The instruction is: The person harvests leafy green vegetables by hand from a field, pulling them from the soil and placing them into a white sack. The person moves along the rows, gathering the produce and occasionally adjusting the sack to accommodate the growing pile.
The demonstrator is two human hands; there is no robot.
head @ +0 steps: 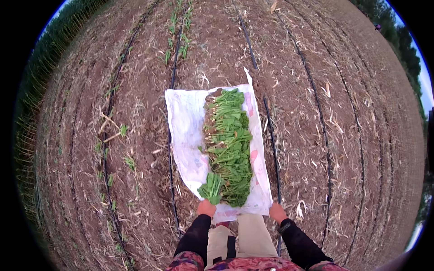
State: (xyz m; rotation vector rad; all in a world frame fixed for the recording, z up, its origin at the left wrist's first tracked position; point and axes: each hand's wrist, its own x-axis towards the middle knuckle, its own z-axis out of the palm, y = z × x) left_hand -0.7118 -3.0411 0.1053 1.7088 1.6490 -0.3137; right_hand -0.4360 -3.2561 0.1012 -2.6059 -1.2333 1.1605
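A white woven sack (186, 125) with faded pink print lies spread over the soil before me. Along its right part runs a long row of leafy green seedlings (232, 145), their pale roots and some dark soil towards the left. My left hand (206, 208) is closed at the sack's near left corner, with a small bunch of green seedlings (212, 188) directly above the fist; whether it grips the bunch, the sack or both is hard to tell. My right hand (277, 213) is closed on the near right corner of the sack.
Black drip irrigation lines (318, 105) run lengthwise over brown soil strewn with dry stalks. One line (171, 152) passes along the sack's left edge, another (274, 149) along its right. Small green plants (184, 45) grow beyond the sack. A distant person (377, 27) is at the upper right.
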